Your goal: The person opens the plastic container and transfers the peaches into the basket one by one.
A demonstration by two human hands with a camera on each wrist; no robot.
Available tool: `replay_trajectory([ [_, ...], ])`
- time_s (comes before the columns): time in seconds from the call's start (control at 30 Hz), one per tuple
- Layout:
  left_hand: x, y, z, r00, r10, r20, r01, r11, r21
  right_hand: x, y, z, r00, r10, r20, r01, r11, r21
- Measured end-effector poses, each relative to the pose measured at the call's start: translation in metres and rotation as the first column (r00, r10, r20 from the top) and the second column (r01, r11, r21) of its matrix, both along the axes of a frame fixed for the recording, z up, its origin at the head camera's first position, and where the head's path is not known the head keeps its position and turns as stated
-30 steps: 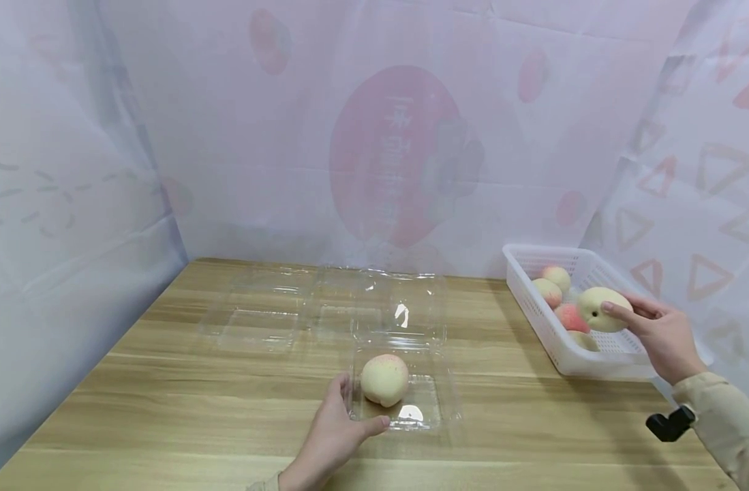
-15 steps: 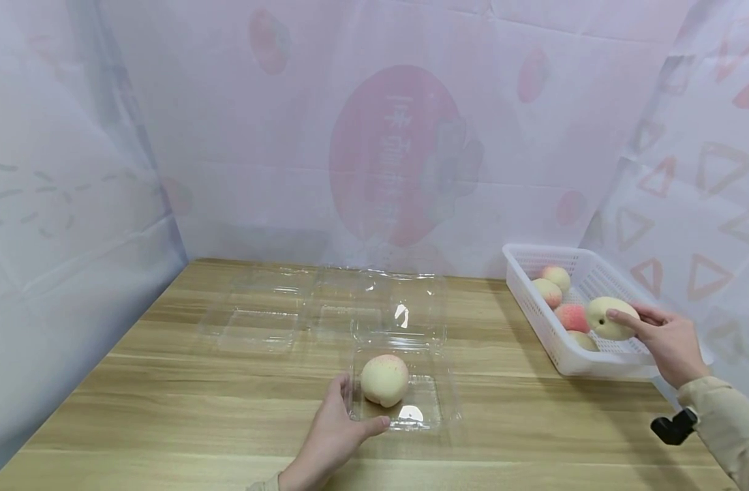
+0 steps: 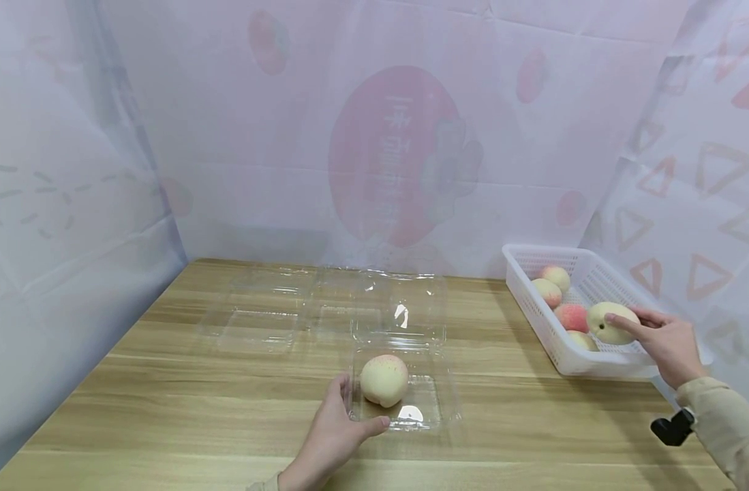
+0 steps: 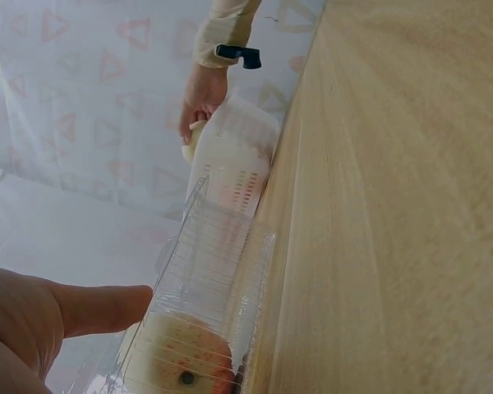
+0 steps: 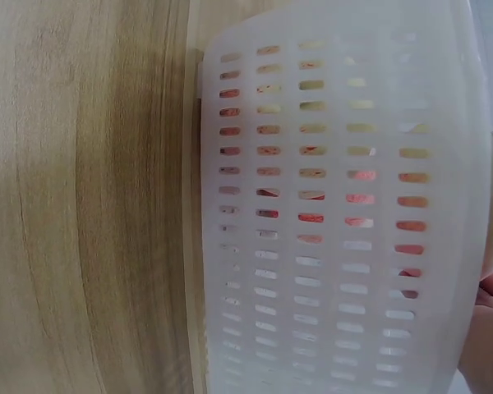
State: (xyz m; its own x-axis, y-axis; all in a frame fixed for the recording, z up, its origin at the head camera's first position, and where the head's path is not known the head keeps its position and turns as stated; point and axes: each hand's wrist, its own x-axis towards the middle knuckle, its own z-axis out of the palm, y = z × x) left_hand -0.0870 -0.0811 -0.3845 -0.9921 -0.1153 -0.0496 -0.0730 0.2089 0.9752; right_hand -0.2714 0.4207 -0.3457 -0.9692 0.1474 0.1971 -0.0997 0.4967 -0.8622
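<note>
- While it hovers over the basket (image 3: pixel 536 310), the right hand (image 3: pixel 668 344) grasps a peach (image 3: pixel 610 322) in its fingers.
- Left hand (image 3: pixel 331 433) grips the clear tray (image 3: pixel 441 402).

You have a light wooden desk (image 3: pixel 227 409) before you. Two empty clear plastic clamshell boxes (image 3: pixel 254 314) lie open side by side toward its far edge. White sheeting (image 3: pixel 405 150) printed with a red fruit and triangles hangs behind and along both sides.
</note>
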Motion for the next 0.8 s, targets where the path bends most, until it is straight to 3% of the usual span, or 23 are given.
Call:
replay_trajectory([
  [0.13,0.0,0.0,0.0,1.0,0.001,-0.001,-0.001,1.0,0.001,-0.0021,-0.0016,-0.0012,0.999,-0.037,0.016,0.035,0.993,0.113],
  [0.4,-0.0005,0.0001,0.0001,1.0,0.001,0.002,-0.001,1.0,-0.004,-0.0031,-0.0018,-0.0011,0.999,-0.046,0.029,0.039,0.975,0.219],
  [0.8,-0.0006,-0.0002,0.0002,1.0,-0.002,0.011,0.002,1.0,0.005,-0.0038,-0.0013,0.0014,0.999,0.017,0.043,-0.026,0.975,0.222],
])
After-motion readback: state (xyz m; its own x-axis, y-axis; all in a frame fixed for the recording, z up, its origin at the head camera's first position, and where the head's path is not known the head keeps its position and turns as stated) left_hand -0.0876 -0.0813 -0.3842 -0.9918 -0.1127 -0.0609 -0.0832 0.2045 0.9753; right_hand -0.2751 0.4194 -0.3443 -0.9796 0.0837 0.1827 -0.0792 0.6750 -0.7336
